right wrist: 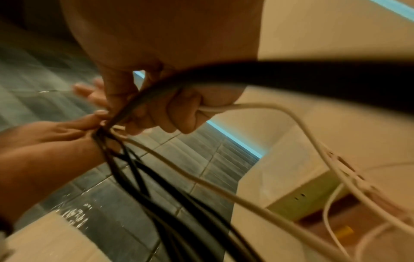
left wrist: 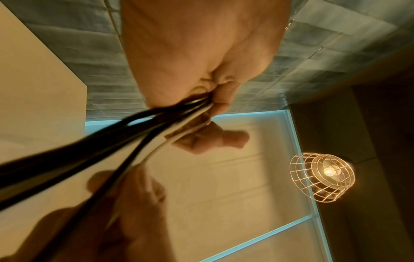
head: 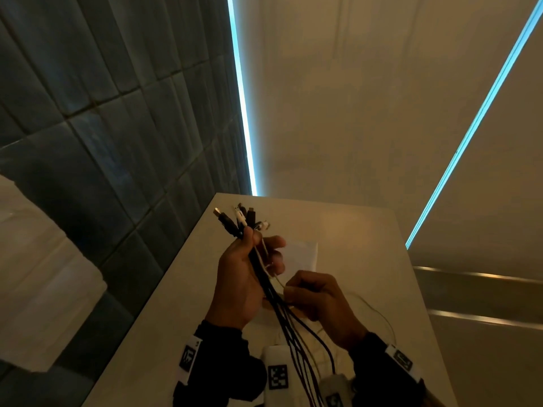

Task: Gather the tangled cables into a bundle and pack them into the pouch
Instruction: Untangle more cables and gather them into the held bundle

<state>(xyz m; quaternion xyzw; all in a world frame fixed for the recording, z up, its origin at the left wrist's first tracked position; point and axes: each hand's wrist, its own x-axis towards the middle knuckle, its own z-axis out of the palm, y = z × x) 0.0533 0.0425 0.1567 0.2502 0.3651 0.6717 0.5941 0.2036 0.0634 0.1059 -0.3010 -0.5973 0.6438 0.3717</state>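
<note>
My left hand (head: 252,265) is raised above the table and grips a bundle of black and white cables (head: 289,321) just below their plugs (head: 239,218), which fan out above the fist. The cables (left wrist: 74,150) hang down toward my body. Just below, my right hand (head: 311,295) curls round the same strands, with a white cable (right wrist: 246,106) running through its fingers (right wrist: 179,113) and a thick black one across the palm. A flat white pouch (head: 302,254) lies on the table behind the hands, partly hidden by them.
The white table (head: 352,230) is narrow; its left edge borders a dark tiled wall (head: 102,127). Loose white cable (head: 379,312) loops on the table at right. A wire-cage lamp (left wrist: 322,177) glows overhead. Wrist-worn devices with markers (head: 277,374) sit near the bottom edge.
</note>
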